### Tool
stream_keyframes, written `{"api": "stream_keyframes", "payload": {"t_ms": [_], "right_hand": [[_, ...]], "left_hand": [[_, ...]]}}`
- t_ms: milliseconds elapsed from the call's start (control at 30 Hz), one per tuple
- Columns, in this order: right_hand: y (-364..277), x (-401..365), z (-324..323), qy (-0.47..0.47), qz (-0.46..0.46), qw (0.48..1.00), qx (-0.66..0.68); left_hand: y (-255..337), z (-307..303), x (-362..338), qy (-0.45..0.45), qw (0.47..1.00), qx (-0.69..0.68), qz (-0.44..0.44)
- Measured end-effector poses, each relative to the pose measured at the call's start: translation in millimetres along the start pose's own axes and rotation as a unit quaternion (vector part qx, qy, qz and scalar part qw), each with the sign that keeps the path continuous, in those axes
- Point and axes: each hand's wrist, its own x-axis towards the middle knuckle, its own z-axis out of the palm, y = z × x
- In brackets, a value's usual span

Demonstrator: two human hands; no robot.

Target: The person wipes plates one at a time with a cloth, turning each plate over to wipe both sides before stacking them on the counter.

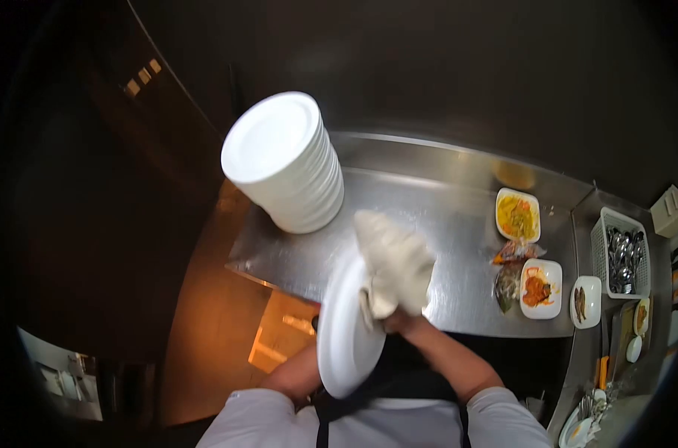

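Observation:
A white plate (344, 336) is tilted up on edge in front of my chest. My left forearm (292, 375) runs up behind the plate, which hides my left hand; the plate appears held from that side. My right hand (403, 321) is closed on a cream cloth (395, 261) that covers most of its fingers. The cloth lies against the plate's right side, with its upper part bunched and slightly blurred. Beyond them, a tall stack of white plates (275, 142) stands on the left of the steel counter (458, 299).
On the right are a bowl of yellow food (517, 216), a bowl of red food (539, 290), plastic bags (518, 252) and a small dish (586, 302). Farther right sit a cutlery basket (605, 287) and an orange-handled knife (603, 372). A dark wall (466, 75) rises behind.

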Motion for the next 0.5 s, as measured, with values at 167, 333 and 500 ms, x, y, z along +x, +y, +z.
{"api": "stream_keyframes", "payload": {"t_ms": [167,333,500], "right_hand": [[-57,-11,19,0.022,-0.146,0.983,-0.113],[-112,55,-10,-0.045,-0.279,0.944,-0.169],[-65,71,-30,0.016,-0.103,0.993,-0.061]], "left_hand": [[17,-41,7,0.038,0.999,0.004,0.013],[8,-55,-19,0.044,0.999,0.016,0.005],[35,-37,14,0.066,0.992,0.048,0.100]]}}
